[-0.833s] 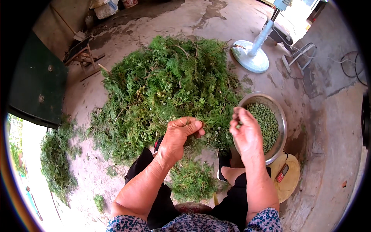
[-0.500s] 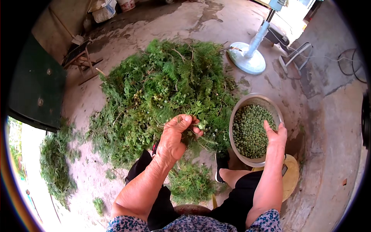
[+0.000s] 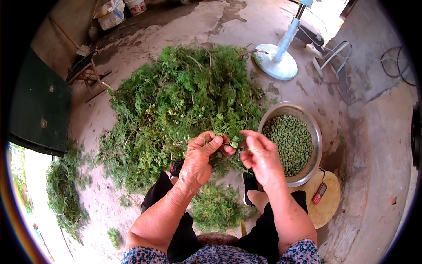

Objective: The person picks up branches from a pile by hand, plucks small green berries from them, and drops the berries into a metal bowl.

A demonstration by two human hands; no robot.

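Observation:
My left hand [image 3: 198,159] pinches a small evergreen sprig [image 3: 234,142] with a pale green cone cluster at its tip, in front of my body. Just to its right is my right hand [image 3: 264,160], its fingers bent and apart with nothing visible between them; whether a fingertip touches the sprig is unclear. Beyond both hands lies a big pile of cut evergreen branches [image 3: 176,101]. A metal basin [image 3: 315,125] stands to the right, holding many small green cones [image 3: 290,143].
A round yellowish stool top [image 3: 327,207] beside the basin carries a red phone [image 3: 319,193]. Stripped greenery [image 3: 215,209] lies between my feet, with another heap [image 3: 63,193] at left. A fan stand's base [image 3: 276,61] is beyond the basin. A dark green panel [image 3: 39,105] stands left.
My right hand has come from over the basin leftward to the sprig. My left hand keeps its pinch and has barely moved. The phone on the stool has come into fuller view.

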